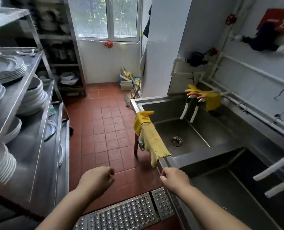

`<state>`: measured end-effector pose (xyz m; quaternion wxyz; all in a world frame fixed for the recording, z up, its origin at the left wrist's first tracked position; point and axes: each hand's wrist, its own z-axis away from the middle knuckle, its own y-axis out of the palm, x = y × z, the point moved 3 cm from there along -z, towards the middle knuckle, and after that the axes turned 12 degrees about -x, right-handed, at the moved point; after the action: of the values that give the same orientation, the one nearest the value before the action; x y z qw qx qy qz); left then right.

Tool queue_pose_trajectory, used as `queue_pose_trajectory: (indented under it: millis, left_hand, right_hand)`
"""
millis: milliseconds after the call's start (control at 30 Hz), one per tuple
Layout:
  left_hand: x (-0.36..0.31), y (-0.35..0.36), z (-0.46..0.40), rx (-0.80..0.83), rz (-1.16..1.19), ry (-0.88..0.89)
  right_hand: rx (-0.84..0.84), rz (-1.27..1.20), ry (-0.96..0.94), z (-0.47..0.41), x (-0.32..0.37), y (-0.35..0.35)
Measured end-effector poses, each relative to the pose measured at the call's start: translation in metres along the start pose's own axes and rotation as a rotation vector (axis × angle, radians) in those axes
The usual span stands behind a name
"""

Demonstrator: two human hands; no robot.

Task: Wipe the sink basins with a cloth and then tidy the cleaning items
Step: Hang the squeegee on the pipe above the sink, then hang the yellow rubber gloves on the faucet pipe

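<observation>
- Yellow cloth (153, 143) draped over front rim of far sink basin (184, 130), one tail hanging down outside; yellow rubber glove (142, 121) hangs over the same rim just beyond, touching it.
- Second yellow glove (204, 97) hung near the taps (190, 110) at the back.
- Left hand (97, 180) loosely curled over the floor, holds nothing.
- Right hand (174, 177) at rim of near basin (237, 188), fingers curled; can't tell if pinching anything.
- Cloth looks light, limp, probably damp and frayed; likely best to bunch it mid-fold on the rim, not take the hanging tail.
</observation>
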<state>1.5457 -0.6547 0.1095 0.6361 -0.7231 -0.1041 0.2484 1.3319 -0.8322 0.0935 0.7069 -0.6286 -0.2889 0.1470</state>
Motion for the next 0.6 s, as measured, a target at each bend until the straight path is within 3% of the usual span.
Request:
queue_pose_trajectory:
  millis: [300, 600]
  left_hand:
    - [0.063, -0.011, -0.151, 0.064, 0.001, 0.146]
    - [0.041, 0.012, -0.274, 0.116, -0.025, 0.279]
  right_hand:
    - [-0.035, 0.011, 0.192, -0.102, 0.050, 0.011]
    - [-0.060, -0.056, 0.425, -0.189, 0.004, 0.004]
